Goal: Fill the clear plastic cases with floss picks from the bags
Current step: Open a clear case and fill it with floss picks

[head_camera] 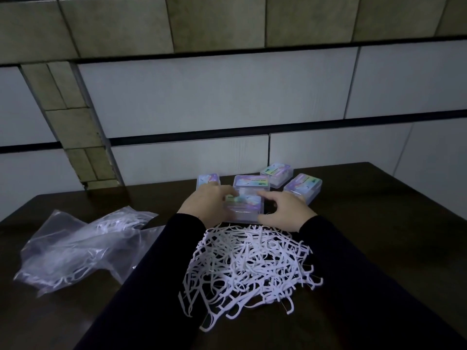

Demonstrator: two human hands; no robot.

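Both hands, left hand (204,202) and right hand (283,210), grip the nearest case (243,207) by its ends, probably to open it. The floss picks (249,266) lie heaped just before it on the desk (379,210), handy for filling.

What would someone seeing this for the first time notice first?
The white pile of floss picks on the dark table, between the person's sleeves. Just beyond it, the left hand and right hand grip a clear case from either side, with four more cases clustered behind near the wall. A crumpled bag with some picks inside lies at the left.
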